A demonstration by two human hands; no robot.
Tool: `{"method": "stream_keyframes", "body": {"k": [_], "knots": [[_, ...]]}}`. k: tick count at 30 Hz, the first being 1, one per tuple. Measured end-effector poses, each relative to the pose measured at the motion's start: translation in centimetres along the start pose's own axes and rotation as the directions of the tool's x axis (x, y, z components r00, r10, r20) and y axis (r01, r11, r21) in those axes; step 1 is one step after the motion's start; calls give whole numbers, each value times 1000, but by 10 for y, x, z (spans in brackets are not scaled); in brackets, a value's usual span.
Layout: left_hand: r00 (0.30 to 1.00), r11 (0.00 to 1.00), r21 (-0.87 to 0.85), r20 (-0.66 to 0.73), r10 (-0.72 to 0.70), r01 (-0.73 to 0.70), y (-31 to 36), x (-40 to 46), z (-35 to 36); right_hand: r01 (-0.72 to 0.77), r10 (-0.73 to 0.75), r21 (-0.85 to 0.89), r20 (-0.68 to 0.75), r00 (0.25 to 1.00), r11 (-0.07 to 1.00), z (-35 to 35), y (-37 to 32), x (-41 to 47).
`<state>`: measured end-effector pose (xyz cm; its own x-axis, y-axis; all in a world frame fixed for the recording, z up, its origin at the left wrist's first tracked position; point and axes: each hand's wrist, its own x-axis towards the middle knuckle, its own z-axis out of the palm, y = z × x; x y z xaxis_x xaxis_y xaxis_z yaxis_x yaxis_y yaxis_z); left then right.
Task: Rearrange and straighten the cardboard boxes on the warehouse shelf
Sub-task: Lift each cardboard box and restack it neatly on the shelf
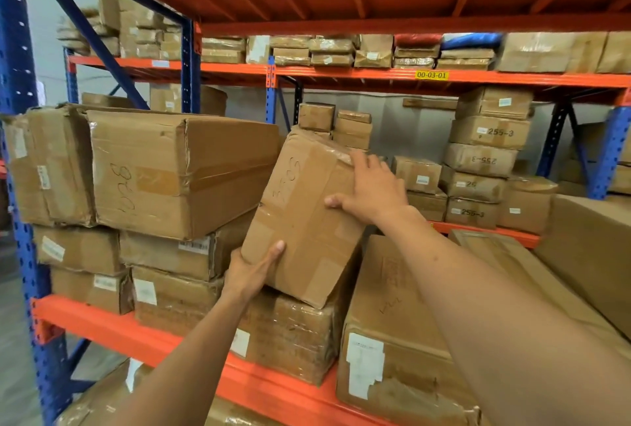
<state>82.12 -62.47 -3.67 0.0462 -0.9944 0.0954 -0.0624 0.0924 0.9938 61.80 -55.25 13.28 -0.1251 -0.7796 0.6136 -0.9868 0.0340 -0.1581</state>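
The fingers (363,161) of the right hand (372,186) are spread flat over the upper right edge of a tilted cardboard box (300,217), while the left hand (252,272) is cupped under its lower left corner, thumb pressed on the front face, so the box is grasped between both hands. The box is held askew on the orange shelf (143,337), its lower end resting on a plastic-wrapped box (293,340) beneath, with a large dented box (177,173) just beside it on the left and a tall labelled box (386,340) touching on the right. The step in hand is judged to be the turning of this one box toward a square position within the stack. The next move is likely to call for the upper end to be rotated level and the base lowered flat onto the wrapped box, with care taken that the left fingers are not trapped underneath and that the neighbouring stacks are not nudged out of line
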Motion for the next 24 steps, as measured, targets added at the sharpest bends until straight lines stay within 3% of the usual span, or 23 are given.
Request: {"method": "stream_keyframes", "body": {"k": [5, 10, 12, 15, 18, 21, 24], "knots": [[988, 985, -114, 70, 135, -127, 25, -3, 13, -226, 224, 106, 26, 974, 968, -13, 45, -26], [950, 957, -98, 132, 284, -272, 43, -4, 42, -443, 437, 304, 89, 895, 844, -20, 86, -76], [921, 936, -34, 167, 352, -351, 51, -8, 56, -521, 525, 378, 100, 845, 766, -15, 96, -104], [864, 885, 71, 265, 427, -459, 65, -20, 76, -671, 687, 412, 137, 714, 616, 2, 106, -150], [847, 861, 137, 311, 432, -489, 77, -36, 90, -711, 756, 440, 101, 647, 549, 3, 112, -176], [843, 864, 125, 325, 428, -487, 77, -40, 88, -745, 732, 328, 189, 654, 581, -14, 118, -173], [827, 857, 120, 359, 433, -501, 78, -38, 89, -709, 698, -2, 176, 694, 706, -34, 120, -152]]}}
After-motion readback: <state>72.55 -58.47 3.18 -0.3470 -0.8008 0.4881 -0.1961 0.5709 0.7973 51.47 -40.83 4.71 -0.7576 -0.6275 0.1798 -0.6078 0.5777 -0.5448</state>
